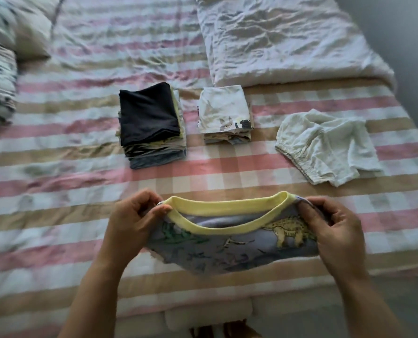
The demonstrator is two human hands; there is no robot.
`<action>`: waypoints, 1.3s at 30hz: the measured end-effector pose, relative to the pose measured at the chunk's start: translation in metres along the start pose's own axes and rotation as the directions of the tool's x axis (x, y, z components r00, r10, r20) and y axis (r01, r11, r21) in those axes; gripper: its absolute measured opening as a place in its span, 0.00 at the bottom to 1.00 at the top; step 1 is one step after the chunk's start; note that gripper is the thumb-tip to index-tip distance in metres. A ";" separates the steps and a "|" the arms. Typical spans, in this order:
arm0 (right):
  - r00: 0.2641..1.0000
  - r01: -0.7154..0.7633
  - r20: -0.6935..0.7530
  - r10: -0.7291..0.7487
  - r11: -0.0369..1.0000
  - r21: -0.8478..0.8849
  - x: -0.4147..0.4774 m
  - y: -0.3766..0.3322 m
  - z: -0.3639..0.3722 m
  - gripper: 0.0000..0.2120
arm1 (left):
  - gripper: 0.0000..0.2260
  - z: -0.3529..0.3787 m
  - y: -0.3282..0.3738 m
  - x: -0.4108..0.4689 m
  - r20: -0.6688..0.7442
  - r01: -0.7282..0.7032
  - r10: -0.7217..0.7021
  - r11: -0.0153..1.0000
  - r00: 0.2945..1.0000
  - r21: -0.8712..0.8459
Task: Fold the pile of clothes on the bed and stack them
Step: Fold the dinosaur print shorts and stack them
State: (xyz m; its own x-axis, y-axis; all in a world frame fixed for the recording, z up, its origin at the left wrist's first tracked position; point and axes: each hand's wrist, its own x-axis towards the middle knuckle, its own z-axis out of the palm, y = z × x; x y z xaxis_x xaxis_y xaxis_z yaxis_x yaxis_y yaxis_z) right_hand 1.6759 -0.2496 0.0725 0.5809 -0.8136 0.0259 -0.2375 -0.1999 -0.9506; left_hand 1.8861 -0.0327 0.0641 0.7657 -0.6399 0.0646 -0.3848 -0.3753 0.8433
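Note:
I hold a purple dinosaur-print shirt [230,250] with a yellow collar above the bed's near edge. My left hand [132,220] pinches its left shoulder beside the collar, and my right hand [337,230] pinches the right shoulder. Farther back on the bed stand two folded stacks: a taller one topped by a dark garment [149,118] and a shorter one topped by a white printed garment [225,111]. A crumpled white pair of shorts [325,145] with an elastic waist lies unfolded to the right.
The bed carries a pink, beige and white checked cover [56,191]. A white duvet [288,40] lies bunched at the back right. Pillows [0,69] sit at the back left. The bed's right edge drops to a grey floor [417,57].

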 end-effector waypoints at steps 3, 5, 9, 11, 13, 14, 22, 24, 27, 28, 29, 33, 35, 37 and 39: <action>0.999 0.007 0.047 -0.008 1.000 0.029 -0.004 -0.014 0.006 0.04 | 0.08 -0.022 0.012 -0.007 0.011 0.011 -0.011 1.000 1.000 -0.012; 0.998 0.004 0.063 -0.008 0.998 0.064 -0.002 -0.017 0.013 0.05 | 0.09 -0.030 0.009 -0.008 0.012 0.032 -0.032 0.999 0.999 -0.011; 0.996 -0.006 0.084 0.001 0.998 0.059 0.013 0.005 0.036 0.03 | 0.12 -0.018 -0.023 0.002 -0.026 0.129 -0.131 0.991 0.991 -0.047; 0.995 -0.017 0.098 0.016 1.000 0.009 0.023 0.028 0.050 0.07 | 0.09 -0.008 -0.048 0.007 0.066 0.198 -0.196 0.980 0.978 -0.022; 0.993 -0.053 0.105 0.054 0.998 -0.015 0.033 0.054 0.062 0.06 | 0.09 0.001 -0.074 0.009 0.162 0.234 -0.235 0.972 0.958 0.028; 0.991 -0.077 0.107 0.079 0.997 -0.027 0.038 0.067 0.067 0.06 | 0.11 0.005 -0.086 0.009 0.169 0.239 -0.244 0.970 0.955 0.053; 0.986 -0.142 0.063 0.153 0.978 -0.155 0.098 0.126 0.106 0.03 | 0.12 0.041 -0.139 0.058 -0.047 0.343 -0.344 0.939 0.938 -0.033; 0.988 -0.117 0.073 0.135 0.969 -0.216 0.123 0.138 0.118 0.01 | 0.10 0.050 -0.153 0.083 -0.086 0.344 -0.344 0.939 0.935 -0.017; 0.991 -0.070 0.090 0.099 0.957 -0.283 0.162 0.157 0.138 0.05 | 0.05 0.063 -0.179 0.120 -0.136 0.374 -0.373 0.927 0.918 -0.024; 0.991 -0.058 0.094 0.090 0.951 -0.304 0.175 0.163 0.146 0.06 | 0.04 0.068 -0.189 0.132 -0.143 0.398 -0.398 0.917 0.906 -0.029; 0.992 -0.051 0.093 0.085 0.944 -0.326 0.187 0.172 0.155 0.07 | 0.04 0.074 -0.202 0.143 -0.139 0.436 -0.437 0.899 0.889 -0.038; 0.991 -0.049 0.091 0.096 0.906 -0.421 0.223 0.209 0.190 0.06 | 0.04 0.095 -0.249 0.169 -0.122 0.543 -0.547 0.837 0.828 -0.071; 0.987 -0.068 0.095 0.127 0.881 -0.468 0.232 0.231 0.204 0.07 | 0.09 0.107 -0.268 0.171 -0.154 0.533 -0.529 0.846 0.835 -0.015; 0.981 -0.096 0.095 0.170 0.847 -0.523 0.237 0.249 0.212 0.09 | 0.14 0.115 -0.282 0.168 -0.193 0.490 -0.472 0.870 0.860 0.053; 0.971 -0.146 0.084 0.225 0.831 -0.536 0.238 0.263 0.212 0.11 | 0.11 0.119 -0.292 0.164 -0.188 0.408 -0.376 0.897 0.907 0.173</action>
State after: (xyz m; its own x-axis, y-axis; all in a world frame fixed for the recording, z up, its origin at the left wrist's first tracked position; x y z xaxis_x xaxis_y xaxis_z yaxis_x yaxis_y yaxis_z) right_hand 1.9167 -0.3800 -0.2374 0.5759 -0.7888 -0.2149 -0.7000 -0.3399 -0.6281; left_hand 2.0628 -0.1083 -0.2350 0.9363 -0.3134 -0.1587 -0.1217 -0.7132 0.6903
